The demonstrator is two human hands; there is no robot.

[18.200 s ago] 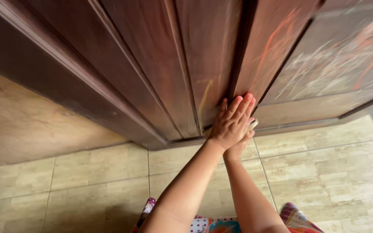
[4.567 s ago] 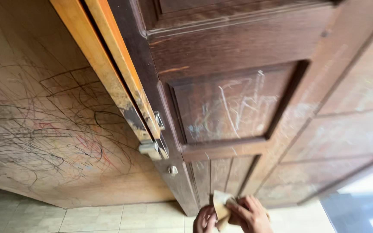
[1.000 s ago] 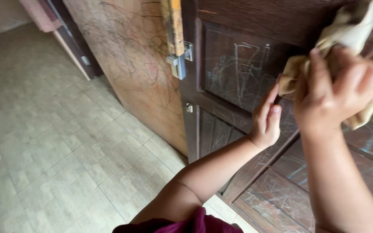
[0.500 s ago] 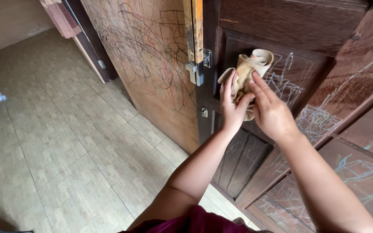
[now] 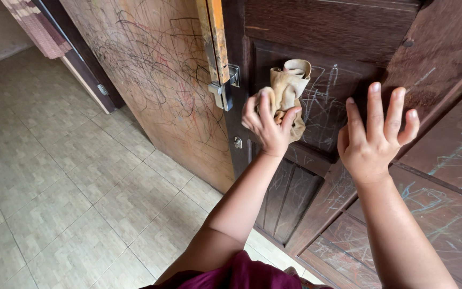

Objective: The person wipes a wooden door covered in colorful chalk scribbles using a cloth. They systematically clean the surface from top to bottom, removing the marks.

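Up front, left hand clenched around a crumpled tan cloth, fingers curled into its folds, bundle pressed against the recessed panel of a dark wooden door. Just right of the cloth, right hand empty, fingers spread wide and raised, palm facing the scribbled panel, whether touching the wood cannot tell. Chalk-like white and coloured scrawls under and right of both hands. Just left of the left hand, a metal latch at the door's orange-painted edge; small round fitting slightly below. Further left, a lighter door leaf covered in pen scribbles, then tiled floor.
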